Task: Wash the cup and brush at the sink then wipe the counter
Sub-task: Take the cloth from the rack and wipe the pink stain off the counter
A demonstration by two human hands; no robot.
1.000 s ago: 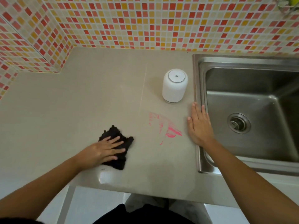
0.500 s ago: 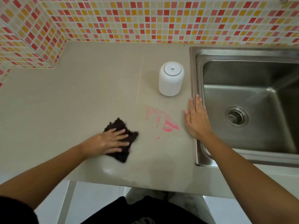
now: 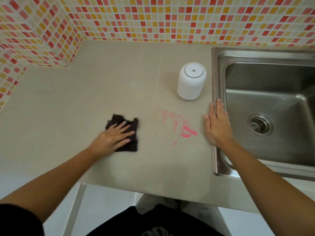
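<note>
A white cup (image 3: 191, 81) stands upside down on the beige counter (image 3: 85, 99), close to the sink's left rim. A pink smear (image 3: 180, 126) marks the counter in front of the cup. My left hand (image 3: 113, 137) presses flat on a dark cloth (image 3: 131, 142), which lies left of the smear and apart from it. My right hand (image 3: 217, 125) rests flat, fingers together, on the counter and the left rim of the steel sink (image 3: 219, 68), holding nothing. No brush is in view.
The sink basin has a round drain (image 3: 260, 126) and stands to the right. A mosaic tiled wall (image 3: 153, 19) runs along the back and juts out at the left corner (image 3: 66, 53). The counter's front edge is near my body.
My left hand has slid the dark cloth to the right, closer to the pink smear. My right hand has stayed on the sink rim.
</note>
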